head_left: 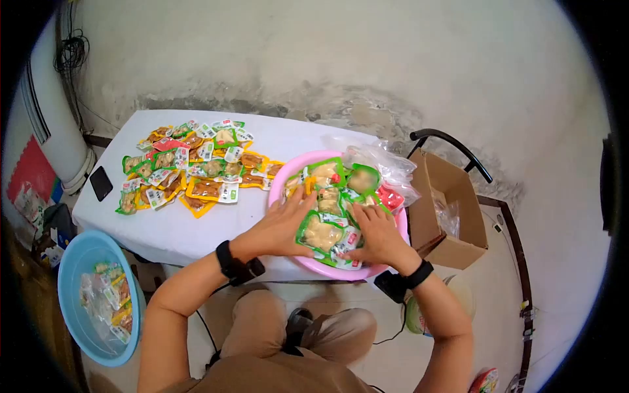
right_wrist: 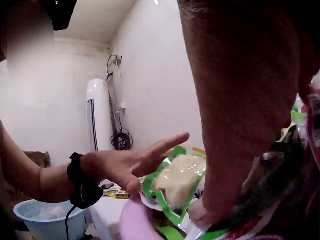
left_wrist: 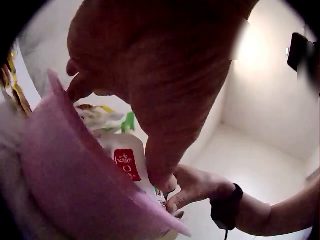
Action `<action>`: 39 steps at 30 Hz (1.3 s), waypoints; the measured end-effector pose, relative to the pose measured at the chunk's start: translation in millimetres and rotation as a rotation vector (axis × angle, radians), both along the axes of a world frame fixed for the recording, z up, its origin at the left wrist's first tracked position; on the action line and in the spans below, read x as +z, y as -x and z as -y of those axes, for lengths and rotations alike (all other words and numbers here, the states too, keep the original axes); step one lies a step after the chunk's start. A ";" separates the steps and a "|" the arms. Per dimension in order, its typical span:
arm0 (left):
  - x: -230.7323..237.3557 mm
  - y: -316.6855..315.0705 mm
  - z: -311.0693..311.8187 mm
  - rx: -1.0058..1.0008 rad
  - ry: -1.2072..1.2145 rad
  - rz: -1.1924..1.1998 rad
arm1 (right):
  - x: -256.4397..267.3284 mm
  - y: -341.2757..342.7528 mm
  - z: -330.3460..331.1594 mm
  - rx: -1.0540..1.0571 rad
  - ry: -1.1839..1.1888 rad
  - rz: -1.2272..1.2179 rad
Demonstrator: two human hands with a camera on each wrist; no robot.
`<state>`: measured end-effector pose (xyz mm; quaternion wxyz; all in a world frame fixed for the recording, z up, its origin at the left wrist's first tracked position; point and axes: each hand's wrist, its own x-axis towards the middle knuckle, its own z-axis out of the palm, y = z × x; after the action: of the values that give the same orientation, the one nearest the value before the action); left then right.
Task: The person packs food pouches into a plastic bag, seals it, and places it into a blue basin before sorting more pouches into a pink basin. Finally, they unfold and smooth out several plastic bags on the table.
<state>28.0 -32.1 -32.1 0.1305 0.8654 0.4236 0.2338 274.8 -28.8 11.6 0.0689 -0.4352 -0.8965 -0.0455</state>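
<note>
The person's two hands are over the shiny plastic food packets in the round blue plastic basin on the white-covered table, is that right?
Not quite: the round plastic basin is pink, as the head view shows. The rest is right: the left hand and right hand are over the shiny plastic food packets in it, on the white-covered table.

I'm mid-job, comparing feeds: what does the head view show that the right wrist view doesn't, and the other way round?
Only the head view shows the dark phone and the open cardboard box. Only the right wrist view shows the ceiling and the rounded top of the tall white unit. Both show the left hand, the right hand, the pink basin and the blue tub.
</note>
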 end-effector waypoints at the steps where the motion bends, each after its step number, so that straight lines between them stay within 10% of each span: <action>1: -2.7 -6.9 -6.4 -0.013 0.006 0.050 | -2.3 0.9 -2.9 -0.002 -0.006 -0.009; 12: -5.0 -13.3 -65.4 -0.053 0.284 -0.018 | -17.2 13.3 -44.4 -0.169 0.331 -0.338; 18: -9.8 -21.8 -66.6 0.194 0.422 0.303 | -28.9 15.4 -74.0 -0.202 0.590 -0.507; 23: -2.3 -22.7 -61.8 -0.151 0.725 0.833 | -27.4 25.7 -76.3 -0.134 0.729 -0.701; 39: 1.5 -6.2 -51.8 -0.078 0.397 1.486 | 61.8 86.0 -57.7 0.053 0.507 -0.678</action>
<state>34.3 19.7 -30.6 0.5415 0.4558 0.2281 0.6686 188.8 29.0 73.4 0.2520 -0.4055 -0.8167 0.3240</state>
